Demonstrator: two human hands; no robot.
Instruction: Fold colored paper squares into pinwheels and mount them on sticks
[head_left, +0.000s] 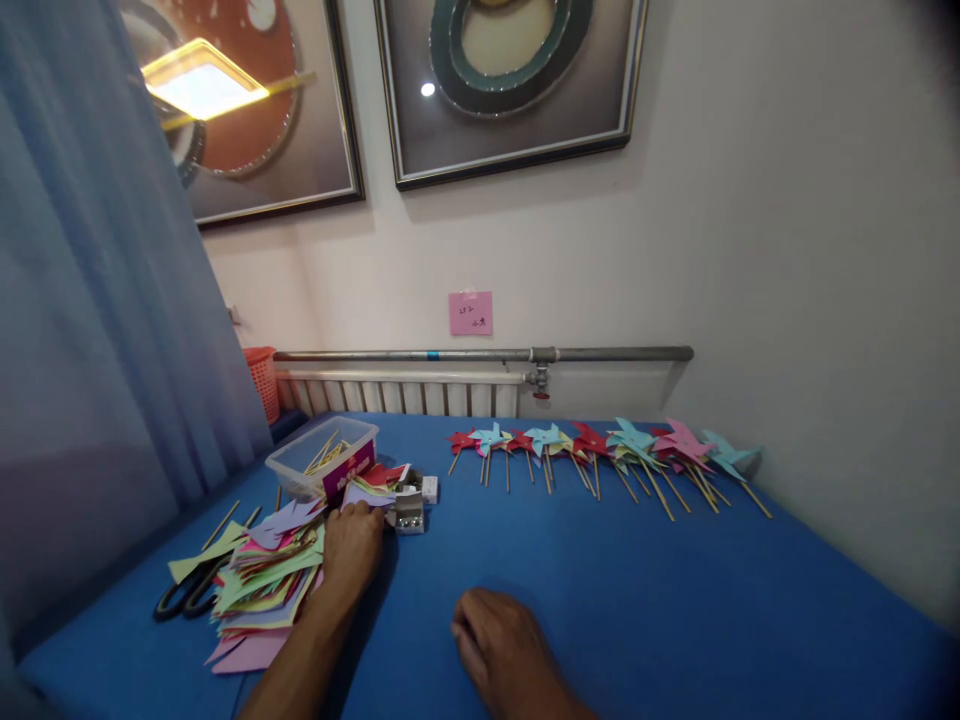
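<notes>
My left hand [351, 545] reaches forward at the left, its fingers bent down beside a purple-labelled box and coloured paper pieces [369, 495]. Its fingertips are hidden, so whatever they hold does not show. A tall, uneven stack of cut coloured paper [266, 590] lies beside that wrist. Just past the fingers are small open boxes [409, 512] with shiny little parts inside. My right hand [501, 640] rests curled on the blue table surface [637, 610], with nothing visible in it. Finished paper pinwheels [630, 440] on sticks lie in a row along the back right.
A clear plastic tub [289, 460] with thin wooden sticks [328, 455] stands behind the papers. Black-handled scissors [180, 595] lie at the left near loose sticks. A blue curtain [112, 250] hangs on the left; a radiator [405, 393] and pipe run along the wall behind.
</notes>
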